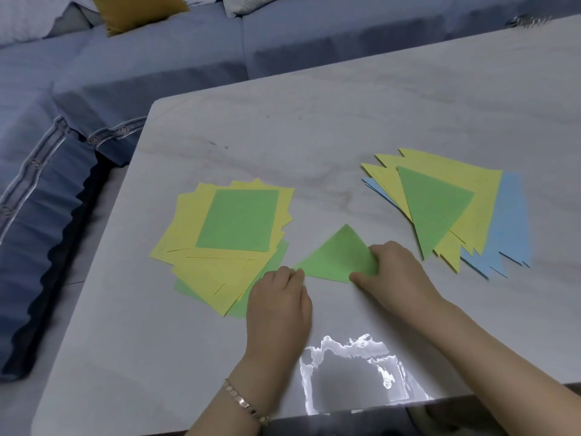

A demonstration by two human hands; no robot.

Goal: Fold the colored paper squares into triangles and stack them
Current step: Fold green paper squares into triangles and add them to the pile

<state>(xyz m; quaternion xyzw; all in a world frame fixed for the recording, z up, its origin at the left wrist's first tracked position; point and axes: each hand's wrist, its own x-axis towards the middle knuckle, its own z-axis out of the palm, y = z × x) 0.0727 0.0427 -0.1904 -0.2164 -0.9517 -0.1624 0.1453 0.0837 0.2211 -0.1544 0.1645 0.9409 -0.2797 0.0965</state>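
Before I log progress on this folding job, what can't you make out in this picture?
Head view:
- Sheet count in the pile of squares: the top sheets cover the lower ones.
- Layer count in the triangle stack: same overlap.
- Whether the left hand and right hand pinch or only press the green triangle: knuckles hide the fingertips.
- The shiny object at the far edge of the table: blurred.

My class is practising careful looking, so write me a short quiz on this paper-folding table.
1. True or false: the stack of triangles lies left of the pile of squares.
2. The loose triangle touched by the left hand and right hand is: A blue, B green, C yellow.
3. Which colour is the top sheet on the pile of squares?
Key: 1 false; 2 B; 3 green.
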